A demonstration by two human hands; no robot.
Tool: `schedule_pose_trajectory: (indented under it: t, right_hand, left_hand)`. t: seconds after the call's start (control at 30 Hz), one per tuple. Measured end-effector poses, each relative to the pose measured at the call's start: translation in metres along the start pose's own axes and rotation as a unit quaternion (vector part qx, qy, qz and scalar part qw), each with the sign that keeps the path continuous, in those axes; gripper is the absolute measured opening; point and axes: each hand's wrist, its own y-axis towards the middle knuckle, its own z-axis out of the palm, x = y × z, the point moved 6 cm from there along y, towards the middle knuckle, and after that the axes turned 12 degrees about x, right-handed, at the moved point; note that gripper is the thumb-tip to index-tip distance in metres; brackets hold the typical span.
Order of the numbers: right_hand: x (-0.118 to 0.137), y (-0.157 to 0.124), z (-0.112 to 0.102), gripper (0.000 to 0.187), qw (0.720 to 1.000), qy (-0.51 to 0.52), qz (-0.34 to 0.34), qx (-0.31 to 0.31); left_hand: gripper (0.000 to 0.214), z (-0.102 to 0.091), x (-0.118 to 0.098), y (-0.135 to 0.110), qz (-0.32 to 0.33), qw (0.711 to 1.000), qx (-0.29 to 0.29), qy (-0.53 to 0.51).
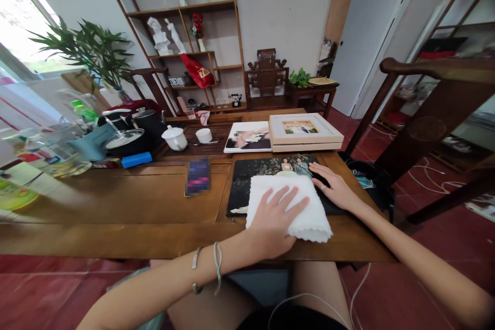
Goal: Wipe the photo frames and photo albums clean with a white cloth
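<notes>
My left hand lies flat on a white cloth, fingers spread and pressing it down. The cloth covers the front middle part of a dark wedding photo panel lying on the wooden table. Two people in the picture show above the cloth's far edge. My right hand rests open on the panel's right side, its fingertips near the pictured couple. How thick the panel is under the cloth I cannot tell.
Behind the panel lie a white photo book and a light wooden framed box. A phone-sized dark item, a lidded white cup and a blue box stand left. A wooden chair is at right.
</notes>
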Motion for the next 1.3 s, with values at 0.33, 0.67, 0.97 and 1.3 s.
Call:
schedule_pose_trajectory:
  t: [0.33, 0.67, 0.97, 1.3]
  right_hand:
    - [0.0, 0.0, 0.001, 0.039, 1.0, -0.007, 0.009, 0.005]
    - [0.0, 0.0, 0.001, 0.041, 1.0, -0.02, 0.016, 0.017]
    - [-0.003, 0.0, 0.003, 0.04, 1.0, -0.027, 0.004, 0.009]
    - [-0.003, 0.0, 0.002, 0.04, 1.0, -0.02, 0.006, 0.006]
  left_hand:
    - [0.066, -0.028, 0.092, 0.076, -0.014, 0.999, 0.01, 0.035]
    - [0.065, -0.028, 0.093, 0.074, -0.011, 0.998, 0.01, 0.058]
    - [0.089, -0.003, 0.022, -0.011, 0.023, 1.0, 0.017, 0.007]
    - [0.088, -0.004, 0.016, -0.027, 0.015, 0.998, 0.043, -0.038]
